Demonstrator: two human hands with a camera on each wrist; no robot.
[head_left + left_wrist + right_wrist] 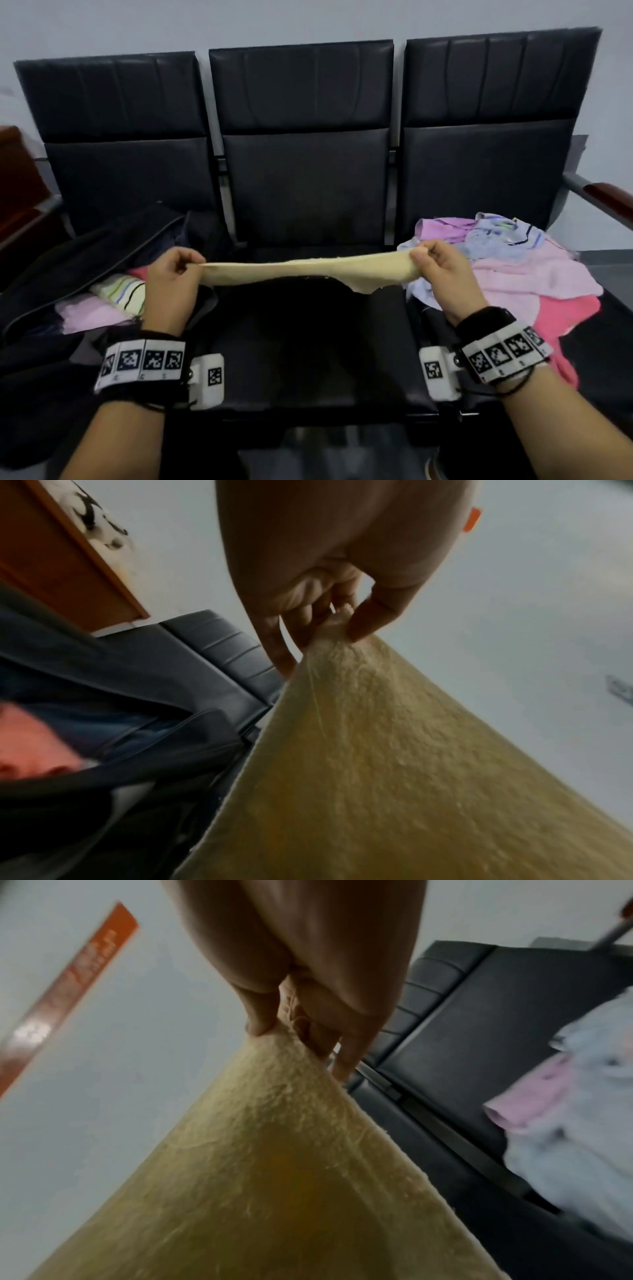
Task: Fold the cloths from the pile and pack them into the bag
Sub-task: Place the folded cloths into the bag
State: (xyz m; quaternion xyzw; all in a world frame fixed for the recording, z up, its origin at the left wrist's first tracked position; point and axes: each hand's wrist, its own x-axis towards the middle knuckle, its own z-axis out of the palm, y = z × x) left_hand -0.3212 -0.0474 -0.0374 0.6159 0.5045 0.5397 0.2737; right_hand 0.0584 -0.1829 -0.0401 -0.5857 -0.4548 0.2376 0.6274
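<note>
A pale yellow cloth (301,272) is stretched flat in the air above the middle seat. My left hand (186,262) pinches its left corner and my right hand (424,257) pinches its right corner. The left wrist view shows thumb and fingers (363,626) nipping the yellow cloth (377,750). The right wrist view shows the same pinch on the yellow cloth (257,1164). An open dark bag (68,260) lies on the left seat with folded cloths (113,301) inside. The pile of pink, lilac and pale blue cloths (513,274) sits on the right seat.
A row of black padded chairs (301,154) stands against a grey wall. A metal armrest with a wooden top (603,195) juts out at the far right. A brown wooden piece of furniture (17,192) is at the far left.
</note>
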